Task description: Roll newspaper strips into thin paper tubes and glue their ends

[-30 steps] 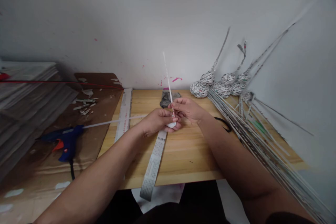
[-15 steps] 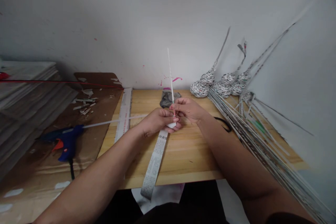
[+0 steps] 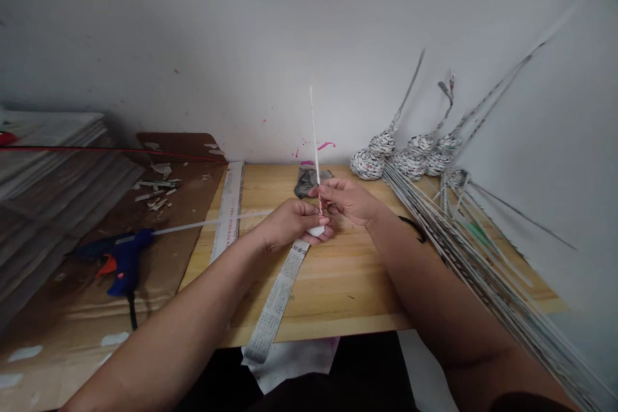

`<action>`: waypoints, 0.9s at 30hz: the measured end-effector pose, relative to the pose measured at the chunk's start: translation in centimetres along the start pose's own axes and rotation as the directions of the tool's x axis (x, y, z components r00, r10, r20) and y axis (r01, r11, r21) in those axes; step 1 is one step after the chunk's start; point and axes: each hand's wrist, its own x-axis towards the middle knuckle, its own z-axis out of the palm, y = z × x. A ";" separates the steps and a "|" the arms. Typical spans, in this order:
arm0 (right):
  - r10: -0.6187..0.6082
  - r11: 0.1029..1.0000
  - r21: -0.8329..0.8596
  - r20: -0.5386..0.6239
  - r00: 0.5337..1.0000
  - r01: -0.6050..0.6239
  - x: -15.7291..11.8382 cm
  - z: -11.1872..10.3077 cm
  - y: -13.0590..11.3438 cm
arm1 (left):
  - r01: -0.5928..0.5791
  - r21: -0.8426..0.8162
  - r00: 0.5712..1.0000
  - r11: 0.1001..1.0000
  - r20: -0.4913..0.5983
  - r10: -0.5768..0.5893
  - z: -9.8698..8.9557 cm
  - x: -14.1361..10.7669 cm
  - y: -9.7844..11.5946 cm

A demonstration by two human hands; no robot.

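Observation:
My left hand (image 3: 297, 221) is closed on a strip of newspaper (image 3: 281, 299), whose loose tail hangs down over the table's front edge. From between my hands a thin rolled paper tube (image 3: 315, 154) points upward, nearly upright. My right hand (image 3: 348, 201) pinches this tube between thumb and fingers, just above the left hand's grip. The strip narrows into the tube at my left fingers, which partly hide the join. Behind my hands a crumpled grey cloth (image 3: 306, 181) lies on the wooden tabletop (image 3: 347, 283).
A blue glue gun (image 3: 126, 261) with a glue stick lies left on cardboard, near paper scraps and stacked newspapers (image 3: 53, 161). A long bundle of paper tubes (image 3: 444, 238) runs along the right. Woven paper gourds (image 3: 369, 164) stand by the wall. A flat strip (image 3: 229, 206) lies left.
The newspaper strip's loose tail has swung left. My right fingers have shifted slightly on the paper tube, and its tip leans a little further right. My left hand stays nearly in place.

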 end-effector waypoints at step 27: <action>-0.004 0.999 0.033 0.004 1.000 0.004 0.1 0.1 0.2 | -0.005 0.015 0.999 1.000 0.044 0.004 -0.1 -0.3 0.2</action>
